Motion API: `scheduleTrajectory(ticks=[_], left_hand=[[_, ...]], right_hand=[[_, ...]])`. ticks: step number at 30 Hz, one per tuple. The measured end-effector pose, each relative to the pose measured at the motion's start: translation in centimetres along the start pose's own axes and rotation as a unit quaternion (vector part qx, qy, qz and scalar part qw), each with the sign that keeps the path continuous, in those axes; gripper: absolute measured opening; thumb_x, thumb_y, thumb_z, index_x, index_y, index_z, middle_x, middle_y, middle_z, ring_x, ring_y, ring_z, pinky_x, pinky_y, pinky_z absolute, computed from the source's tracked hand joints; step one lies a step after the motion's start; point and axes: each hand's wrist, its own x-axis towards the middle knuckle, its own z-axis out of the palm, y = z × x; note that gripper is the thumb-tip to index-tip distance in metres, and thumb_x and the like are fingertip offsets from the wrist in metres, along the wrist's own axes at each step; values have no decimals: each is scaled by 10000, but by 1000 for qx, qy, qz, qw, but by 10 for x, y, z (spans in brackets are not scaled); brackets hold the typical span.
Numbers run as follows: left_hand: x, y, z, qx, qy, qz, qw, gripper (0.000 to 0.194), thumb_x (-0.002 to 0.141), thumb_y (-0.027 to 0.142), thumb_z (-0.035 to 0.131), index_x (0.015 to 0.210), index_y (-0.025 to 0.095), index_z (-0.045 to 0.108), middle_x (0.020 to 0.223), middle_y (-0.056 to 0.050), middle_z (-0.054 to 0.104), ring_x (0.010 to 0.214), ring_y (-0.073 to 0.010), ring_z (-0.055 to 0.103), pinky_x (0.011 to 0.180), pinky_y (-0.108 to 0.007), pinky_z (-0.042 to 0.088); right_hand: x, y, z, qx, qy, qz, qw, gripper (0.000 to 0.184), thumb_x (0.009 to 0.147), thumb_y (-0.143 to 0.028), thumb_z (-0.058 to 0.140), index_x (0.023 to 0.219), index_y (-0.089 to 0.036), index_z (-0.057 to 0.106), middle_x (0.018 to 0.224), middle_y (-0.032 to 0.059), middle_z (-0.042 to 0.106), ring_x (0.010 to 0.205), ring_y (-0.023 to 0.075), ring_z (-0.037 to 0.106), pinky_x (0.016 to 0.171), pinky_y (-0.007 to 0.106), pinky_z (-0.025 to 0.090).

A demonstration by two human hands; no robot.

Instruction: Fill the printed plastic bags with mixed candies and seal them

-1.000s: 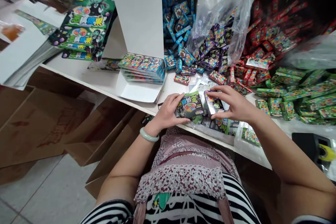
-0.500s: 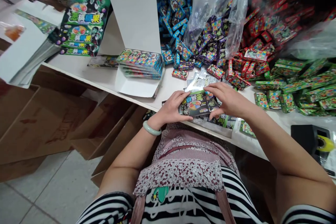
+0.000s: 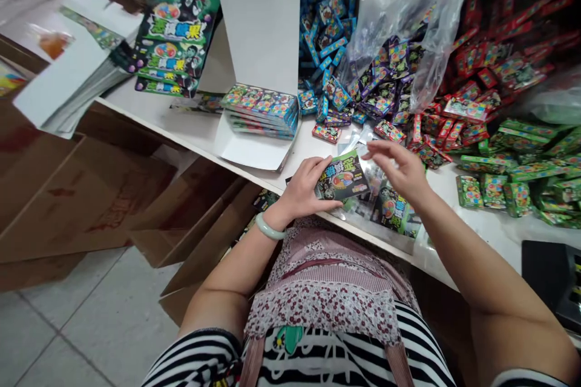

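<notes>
My left hand (image 3: 303, 191) grips a printed green-and-black packet (image 3: 344, 176) at the near edge of the white table (image 3: 181, 127), thumb below and fingers above. Just right of the packet hovers my right hand (image 3: 402, 170), fingers loosely curled and apart, holding nothing. More of the same printed packets (image 3: 394, 209) lie under it on clear plastic. Small candy boxes lie in heaps beyond: blue (image 3: 329, 30), purple (image 3: 390, 75), red (image 3: 481, 81) and green (image 3: 521, 157).
An open white carton (image 3: 258, 60) holds a stack of filled packets (image 3: 263, 110). Flat printed sheets (image 3: 175, 36) are piled at the back left. A clear plastic bag (image 3: 408, 6) drapes over the purple boxes. Cardboard boxes (image 3: 82, 193) stand on the floor left. A black device (image 3: 551, 278) sits at right.
My right hand has let go of the packet and lifted off to the right. The left hand keeps the packet. The view has shifted slightly.
</notes>
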Motion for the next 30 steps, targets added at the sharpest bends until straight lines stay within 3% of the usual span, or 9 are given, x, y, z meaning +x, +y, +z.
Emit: scheduleTrajectory(ticks=[3,7,9,12,17,22,24,27,30], left_hand=[[-4,-3,-12,23,23,5,999,1036,749,671,745,1565,232,281,1313,-161,519,1219,-333,538,1058,-539,484],[-9,-2,-23,22,23,19,999,1060,758,682,727,1583,228,241,1308,-166,517,1212,-332,543,1042,-530,496],[-10,-3,-26,23,20,12,999,1056,768,674,723,1589,232,228,1309,-167,514,1214,-332,542,1041,-528,498],[-12,-8,-28,25,23,1,999,1061,766,678,723,1592,244,217,1311,-164,511,1213,-330,544,1043,-529,497],[-14,-17,-33,17,37,-3,999,1067,754,679,734,1589,244,230,1319,-164,512,1225,-333,536,1056,-531,489],[-19,-21,-37,10,56,-1,998,1033,761,678,728,1576,240,271,1322,-155,508,1225,-322,536,1060,-516,496],[-22,-22,-37,14,56,-7,998,1023,759,675,733,1572,245,284,1330,-153,505,1230,-327,533,1064,-522,494],[-23,-22,-33,15,47,-5,999,1028,750,675,740,1572,254,287,1319,-147,517,1220,-333,540,1064,-536,495],[-23,-20,-25,18,26,1,999,1034,743,688,738,1569,253,295,1302,-147,525,1215,-337,545,1060,-541,499]], right_hand=[[70,26,16,-25,44,46,998,329,899,-400,562,1133,-198,673,1095,98,742,1032,281,684,953,479,520],[157,48,49,-170,36,79,982,364,863,-335,616,1167,-140,653,1233,191,690,1177,362,602,1023,541,457],[183,50,64,-224,49,93,969,400,856,-377,645,1166,-124,641,1214,224,681,1177,396,583,1009,576,443],[197,49,77,-247,62,105,961,372,814,-413,703,1075,-154,646,1098,198,705,1093,388,606,963,567,455],[169,52,63,-67,40,154,985,269,839,-470,633,839,-200,620,815,54,662,814,230,610,781,381,505],[93,54,24,173,-43,153,972,357,769,-541,640,898,-209,623,825,14,646,702,163,584,644,310,500],[59,55,11,151,-39,109,982,328,755,-492,667,938,-222,626,878,26,668,769,190,625,697,346,536],[18,59,-4,-23,-20,17,999,199,803,-325,618,975,-234,661,1040,83,694,994,261,651,874,443,548],[-10,68,-14,-185,-91,-28,978,295,849,-185,500,1059,-242,699,1232,117,672,1148,291,628,974,494,522]])
